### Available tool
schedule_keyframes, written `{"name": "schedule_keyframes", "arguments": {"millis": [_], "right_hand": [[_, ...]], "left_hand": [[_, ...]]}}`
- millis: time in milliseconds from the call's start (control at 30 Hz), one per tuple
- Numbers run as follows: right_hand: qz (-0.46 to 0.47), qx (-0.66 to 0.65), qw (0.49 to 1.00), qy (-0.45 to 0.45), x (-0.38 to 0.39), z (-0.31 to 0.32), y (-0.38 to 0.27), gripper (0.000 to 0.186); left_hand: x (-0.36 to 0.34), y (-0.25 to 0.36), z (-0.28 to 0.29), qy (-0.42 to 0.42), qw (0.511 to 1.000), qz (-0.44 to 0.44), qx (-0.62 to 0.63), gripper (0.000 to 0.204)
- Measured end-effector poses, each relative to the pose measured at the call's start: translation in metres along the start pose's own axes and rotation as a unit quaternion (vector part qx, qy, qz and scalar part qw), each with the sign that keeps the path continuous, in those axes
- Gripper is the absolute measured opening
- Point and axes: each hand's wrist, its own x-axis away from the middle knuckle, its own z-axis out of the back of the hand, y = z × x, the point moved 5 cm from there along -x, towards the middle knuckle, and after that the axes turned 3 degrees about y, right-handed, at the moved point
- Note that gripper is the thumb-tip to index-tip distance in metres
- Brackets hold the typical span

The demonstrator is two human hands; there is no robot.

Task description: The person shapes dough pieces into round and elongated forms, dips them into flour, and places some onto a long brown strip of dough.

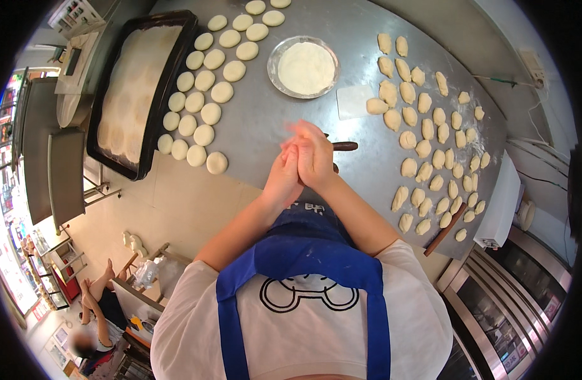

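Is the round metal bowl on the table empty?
No, the bowl is full of white flour nearly up to its rim.

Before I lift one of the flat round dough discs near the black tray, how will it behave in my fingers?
The flat round dough discs look soft and pale, so one would probably sag when lifted by its edge. Lying flat on the metal table, it should not roll. It may stick slightly; little flour shows beneath.

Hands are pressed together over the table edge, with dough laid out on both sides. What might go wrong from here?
1. The hands meet near the table edge; anything between the palms is hidden and might drop to the floor.
2. The rolling pin lies just beyond them; a forearm could nudge it into the dough pieces.
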Motion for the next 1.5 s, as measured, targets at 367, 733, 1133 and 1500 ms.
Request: {"name": "schedule_keyframes", "arguments": {"millis": [367, 733, 1133, 1500], "right_hand": [[-0.017, 0.215, 0.969, 0.124, -0.068, 0.045, 0.108, 0.016], [0.116, 0.406, 0.903, 0.083, -0.106, 0.077, 0.168, 0.019], [-0.008, 0.091, 0.987, 0.131, -0.027, 0.048, 0.068, 0.030], [-0.010, 0.211, 0.977, -0.020, 0.016, 0.010, 0.023, 0.029]], "left_hand": [[-0.137, 0.070, 0.044, 0.223, 0.882, -0.055, -0.410, 0.041], [-0.211, 0.024, 0.055, 0.078, 0.919, -0.098, -0.374, 0.049], [-0.098, 0.016, -0.019, 0.048, 0.984, 0.135, 0.109, 0.057], [-0.014, -0.008, -0.015, 0.044, 0.989, 0.136, 0.042, 0.055]]}}
